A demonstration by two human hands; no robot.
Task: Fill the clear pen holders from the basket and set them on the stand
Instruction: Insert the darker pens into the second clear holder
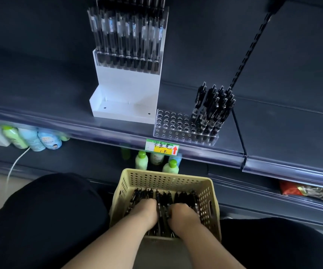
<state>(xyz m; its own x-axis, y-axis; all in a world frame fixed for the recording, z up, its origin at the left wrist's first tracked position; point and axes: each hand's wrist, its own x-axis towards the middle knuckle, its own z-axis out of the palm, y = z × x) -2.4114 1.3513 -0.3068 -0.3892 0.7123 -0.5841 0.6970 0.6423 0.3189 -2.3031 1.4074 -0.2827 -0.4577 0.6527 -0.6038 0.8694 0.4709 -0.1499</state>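
A dark shelf (59, 84) with a clear plastic front rail runs across the view beyond the beige perforated basket (168, 176), which sits low between the person's dark-clothed knees (46, 216). Beyond the basket and a little left, a white stepped stand (127, 84) rests on that shelf. Its upper step carries a clear holder full of black pens (127, 32); its lower step is bare. Straight beyond the basket, just beside the stand, another clear pen holder (174, 125) sits at the shelf edge, with upright pens (213, 109) filling only its far-right holes. A green and yellow price tag (162, 148) is clipped to the rail. Just past the basket's far rim, green-capped bottles (141, 161) stand on a lower shelf.

Both hands are down inside the basket, on a heap of loose black pens (184, 197). The left hand (145, 210) and right hand (184, 212) lie side by side with a few pens between them. Their fingers bend down into the heap and the tips are hidden, so I cannot tell whether either has closed on any pens.
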